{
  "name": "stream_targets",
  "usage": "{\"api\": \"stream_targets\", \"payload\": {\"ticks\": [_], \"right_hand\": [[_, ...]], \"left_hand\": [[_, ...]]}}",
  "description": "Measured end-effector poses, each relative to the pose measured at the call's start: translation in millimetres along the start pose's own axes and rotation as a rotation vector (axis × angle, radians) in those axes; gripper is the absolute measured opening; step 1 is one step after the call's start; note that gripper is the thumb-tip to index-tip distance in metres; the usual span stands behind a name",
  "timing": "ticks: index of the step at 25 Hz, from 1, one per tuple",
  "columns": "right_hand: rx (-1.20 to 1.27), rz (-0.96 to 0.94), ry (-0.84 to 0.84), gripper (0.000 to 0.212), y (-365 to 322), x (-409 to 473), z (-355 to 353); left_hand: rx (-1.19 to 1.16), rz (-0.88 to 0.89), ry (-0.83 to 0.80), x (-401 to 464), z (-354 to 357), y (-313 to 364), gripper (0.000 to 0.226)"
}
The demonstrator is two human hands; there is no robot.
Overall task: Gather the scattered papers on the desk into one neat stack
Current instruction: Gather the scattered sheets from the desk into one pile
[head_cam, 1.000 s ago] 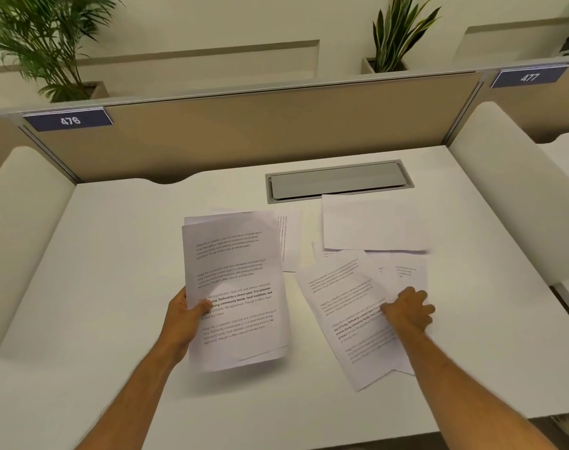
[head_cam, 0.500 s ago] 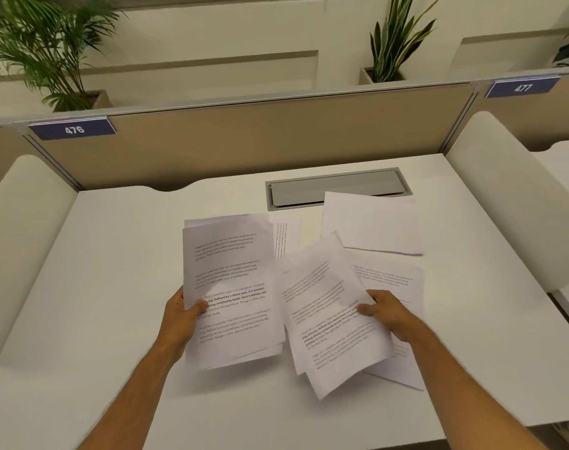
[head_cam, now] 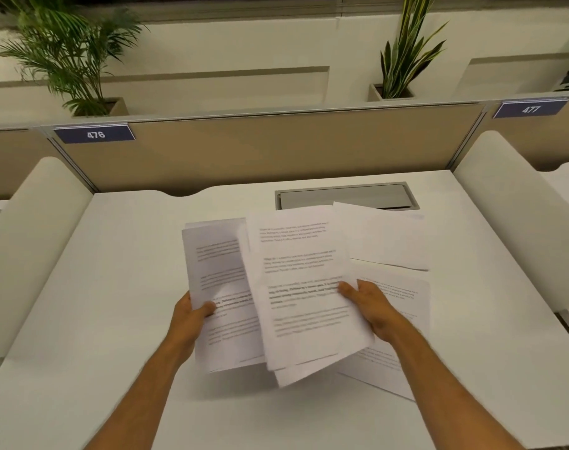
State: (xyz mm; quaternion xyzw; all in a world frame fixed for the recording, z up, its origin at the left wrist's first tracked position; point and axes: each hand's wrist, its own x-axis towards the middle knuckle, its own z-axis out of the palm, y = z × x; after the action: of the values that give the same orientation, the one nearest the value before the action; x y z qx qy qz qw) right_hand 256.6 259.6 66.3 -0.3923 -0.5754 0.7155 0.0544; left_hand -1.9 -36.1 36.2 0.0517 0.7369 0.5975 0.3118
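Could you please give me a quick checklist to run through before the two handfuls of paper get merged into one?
1. Left hand grips its bundle firmly: ok, thumb on top.
2. Right hand holds its sheets: ok, thumb over the right edge.
3. Edges of the two bundles line up: not ok, the right one is tilted and overlaps the left.
4. Right-hand sheets squared with each other: not ok, corners fan out at the bottom.
5. All paper collected: not ok, a blank sheet and a printed sheet lie on the desk.
6. Number of sheets held: cannot tell.
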Motion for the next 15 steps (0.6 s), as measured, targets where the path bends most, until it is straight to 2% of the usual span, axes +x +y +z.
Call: {"api": "stream_targets", "payload": {"ticks": [6, 8, 11, 13, 15], "right_hand": [[0.073, -0.02, 0.0, 0.036, -3, 1, 50], [0.056, -0.042, -0.002, 0.04, -3, 2, 54], [0.006, -0.072, 0.069, 0.034, -3, 2, 54], [-0.022, -0.089, 0.085, 0.03, -2, 3, 54], [-0.031, -0.091, 0.053, 0.029, -2, 7, 50]], "left_hand": [[-0.057, 0.025, -0.243, -20, 42, 20, 0.031], [-0.107, -0.002, -0.22, -22, 46, 20, 0.023], [-0.191, -0.025, -0.248, -24, 50, 16, 0.037], [-0.136, 0.004, -0.283, -25, 55, 15, 0.037], [-0.055, 0.017, -0.236, -22, 61, 16, 0.037]]}}
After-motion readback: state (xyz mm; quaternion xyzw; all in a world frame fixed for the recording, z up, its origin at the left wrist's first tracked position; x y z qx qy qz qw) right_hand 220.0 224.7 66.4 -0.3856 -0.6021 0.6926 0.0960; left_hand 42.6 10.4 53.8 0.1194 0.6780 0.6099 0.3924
